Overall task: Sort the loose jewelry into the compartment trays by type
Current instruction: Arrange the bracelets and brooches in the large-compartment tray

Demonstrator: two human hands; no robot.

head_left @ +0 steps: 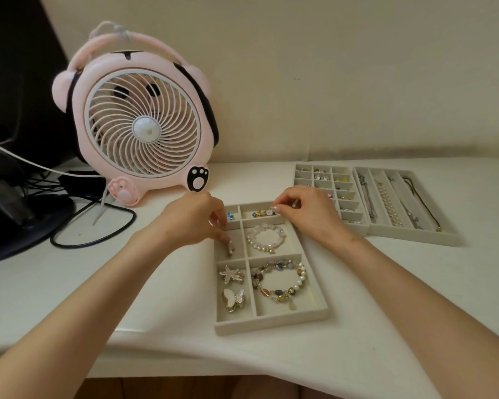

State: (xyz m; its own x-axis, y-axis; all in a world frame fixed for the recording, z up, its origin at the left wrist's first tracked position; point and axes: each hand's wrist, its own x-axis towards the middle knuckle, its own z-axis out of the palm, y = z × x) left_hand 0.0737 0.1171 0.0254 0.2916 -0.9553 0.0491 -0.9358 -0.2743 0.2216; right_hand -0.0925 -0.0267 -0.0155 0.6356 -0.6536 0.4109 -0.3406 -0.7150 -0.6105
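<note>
Nearly sorted, yet small pieces could still slip or mix

Both hands work over the near tray [271,322], which lies on the white table [170,283] close to its near edge. The left hand [193,220] has its fingers curled down and bunched on the top end of a pale piece [230,249] in the middle left compartment. The right hand [308,214] pinches thumb and forefinger together on a small white flower piece [269,212] in the wide far compartment, among other tiny charms.

The likeliest trouble, I judge, is the flower piece. It is held by the fingertips alone, so a loosened pinch could drop it over the far wall onto the table, or leave it tangled with its neighbours. The pale bead bracelet [265,237] lies between the two hands, and a withdrawing finger could snag it and drag it across a divider. The right wrist sits just beside the grid tray [355,228] of earrings, with the long tray [444,240] of necklaces beyond it to the right. A careless sweep there could jolt small pieces out of their cells. A forearm pushing the near tray toward the person could tip it off the edge, taking the starfish clip [231,274], the butterfly clip [233,299] and the mixed bead bracelet [280,280] with it.

No writing, label or brand can be read anywhere. The pink fan [141,125] at far left shows only paw prints and a cartoon face
</note>
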